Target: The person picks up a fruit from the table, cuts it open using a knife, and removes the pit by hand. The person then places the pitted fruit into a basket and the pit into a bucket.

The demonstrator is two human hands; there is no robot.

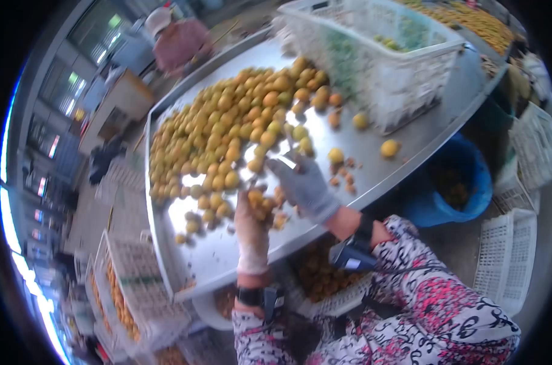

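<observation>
Both my hands wear pale work gloves and are over the near part of a metal sorting table [373, 164]. My left hand [252, 234] is closed around small orange-yellow fruit [261, 205] at its fingertips; blur hides how many pieces it holds. Just to the right, my right hand [305, 187] has its fingers curled, beside a shiny, thin shape too blurred to name. Beyond both hands spreads a large heap of round yellow-orange fruit [221, 125]. Small brownish-orange pieces [345, 176] lie on the metal to the right of my right hand.
A white plastic crate [403, 79] stands on the table's far right. Beside the table's right edge is a blue bin [479, 188], with a white crate [507, 258] on the floor. More fruit crates [139, 286] stand at lower left. Across the table is a person in pink [182, 42].
</observation>
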